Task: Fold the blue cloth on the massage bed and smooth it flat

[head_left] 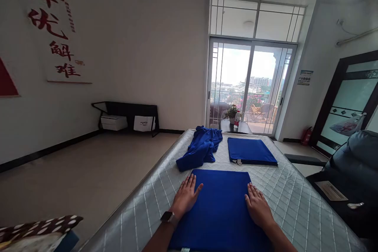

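A flat blue square of cloth, perhaps a cushion cover (221,208), lies on the quilted mattress (298,201) right in front of me. On its left edge rests my left hand (186,195), fingers stretched out and thumb spread; a watch is on that wrist. My right hand (258,204) lies flat along the right edge, its fingers extended. Neither hand grips anything. Beyond the square, a crumpled blue cloth (202,147) lies at the far left, and a second flat blue square (251,151) with a white tag lies at the far right.
Past the mattress stands a small table (245,127) with a potted plant (232,114) and a bottle (236,119), before a glass sliding door. A black armchair (354,165) is on the right. A low black rack (130,112) holding white boxes stands by the wall.
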Motion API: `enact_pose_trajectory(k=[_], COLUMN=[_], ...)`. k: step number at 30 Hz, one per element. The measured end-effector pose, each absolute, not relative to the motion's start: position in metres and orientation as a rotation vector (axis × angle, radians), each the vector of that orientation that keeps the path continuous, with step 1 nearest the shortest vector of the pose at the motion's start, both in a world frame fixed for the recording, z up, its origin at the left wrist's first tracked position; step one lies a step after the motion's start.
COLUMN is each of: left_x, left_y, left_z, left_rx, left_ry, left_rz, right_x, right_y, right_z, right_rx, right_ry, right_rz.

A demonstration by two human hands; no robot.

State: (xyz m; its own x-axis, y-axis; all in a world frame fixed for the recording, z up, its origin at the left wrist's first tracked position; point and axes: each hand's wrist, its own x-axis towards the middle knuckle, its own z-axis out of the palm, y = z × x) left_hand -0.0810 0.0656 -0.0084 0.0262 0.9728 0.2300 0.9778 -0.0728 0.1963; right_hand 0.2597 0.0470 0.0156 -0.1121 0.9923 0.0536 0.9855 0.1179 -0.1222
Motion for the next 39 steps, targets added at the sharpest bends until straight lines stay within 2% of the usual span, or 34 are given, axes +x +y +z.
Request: enact_pose_trajectory(k=[15,23,28,32,39], left_x=[-0.07,0.063,0.114,0.089,-0.033], left_y=[0.059,0.03,0.035,0.043,0.033], left_z=[0.004,0.021,0.02,0.014,-0.001], left_rx=[-2.188,-2.751,-2.79,-2.716,-2.419], left_ry=[-2.135,-1.489,-1.479,-1.629,-1.976], left_rz=[-0.445,-0.378,-0.396,-0.325,-0.281], right_x=[0.267,0.269,0.272,0.271,0.27], right_y=[0.048,0.048,0.048,0.049,0.05], right_z=[0.02,0.019,0.015,0.012,0.013], right_rx=[-1.981,-1.964,-1.933,-1.933,-1.947], right_ry=[-2.248,-2.253,-2.274,-2.236,-2.242], right_rz=[0.189,0.169,0.136,0.15,0.15])
